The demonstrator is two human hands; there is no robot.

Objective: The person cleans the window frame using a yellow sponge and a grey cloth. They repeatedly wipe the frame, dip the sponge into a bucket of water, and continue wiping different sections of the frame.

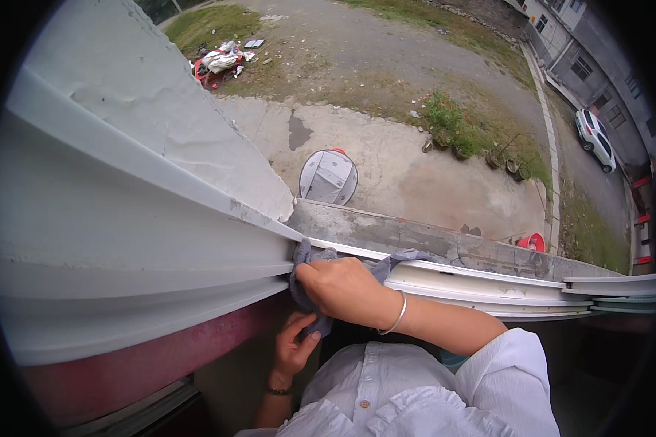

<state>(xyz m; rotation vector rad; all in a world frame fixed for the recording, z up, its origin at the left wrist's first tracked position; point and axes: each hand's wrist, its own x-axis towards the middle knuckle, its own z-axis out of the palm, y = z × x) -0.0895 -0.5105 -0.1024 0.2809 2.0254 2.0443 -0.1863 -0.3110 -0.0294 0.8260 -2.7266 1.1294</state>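
Note:
A grey cloth [302, 290] is bunched in the corner where the white window frame's side [197, 200] meets its bottom track [481, 282]. My right hand [346, 288], with a silver bangle at the wrist, is closed on the cloth and presses it into that corner. One end of the cloth trails to the right over the track. Just below, my left hand [293, 349] pinches the hanging lower part of the cloth between thumb and fingers. The dark bracelet on that wrist shows near the white shirt.
Beyond the track runs a concrete ledge [415, 229], high above a yard. Down there are a round grey-covered object [329, 177], a red bucket [532, 242], potted plants [452, 124] and a white car [594, 140]. A dark red surface [153, 357] lies below the frame at left.

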